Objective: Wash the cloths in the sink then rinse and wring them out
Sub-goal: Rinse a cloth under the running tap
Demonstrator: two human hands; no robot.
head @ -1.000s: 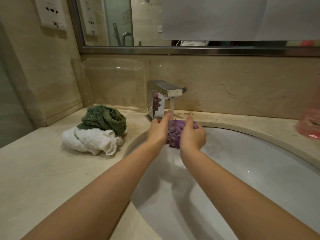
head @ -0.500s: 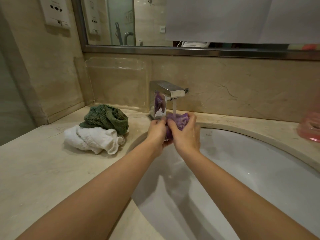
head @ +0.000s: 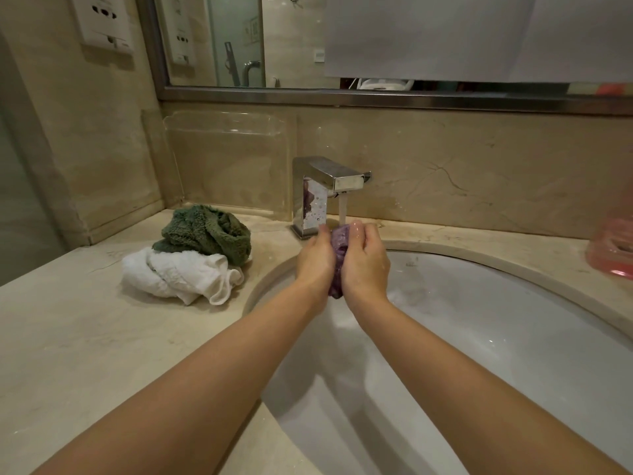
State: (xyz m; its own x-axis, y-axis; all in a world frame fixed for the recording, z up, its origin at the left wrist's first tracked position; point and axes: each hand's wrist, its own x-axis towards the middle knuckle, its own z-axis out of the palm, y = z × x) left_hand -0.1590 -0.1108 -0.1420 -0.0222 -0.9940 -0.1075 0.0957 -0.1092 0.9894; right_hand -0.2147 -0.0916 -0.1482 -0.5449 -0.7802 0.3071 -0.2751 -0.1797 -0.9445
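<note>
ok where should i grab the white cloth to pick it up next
Probably pinch the raised bunched folds at the middle of the white cloth from above with the left hand. It lies crumpled on the counter, and the green cloth overlaps its far edge.

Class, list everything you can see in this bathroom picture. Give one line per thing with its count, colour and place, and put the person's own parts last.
purple cloth: 1, purple, bunched between both hands under the running water
green cloth: 1, dark green, on the counter left of the tap, resting on the white cloth
white cloth: 1, white, crumpled on the counter
tap: 1, chrome, behind the sink, running
sink: 1, white, set into the counter
counter: 1, beige stone
pink container: 1, pink, right edge, cut off
mirror: 1, steel-framed, on the wall
wall socket: 1, white, upper left
left hand: 1, grips the purple cloth
right hand: 1, grips the purple cloth
</note>
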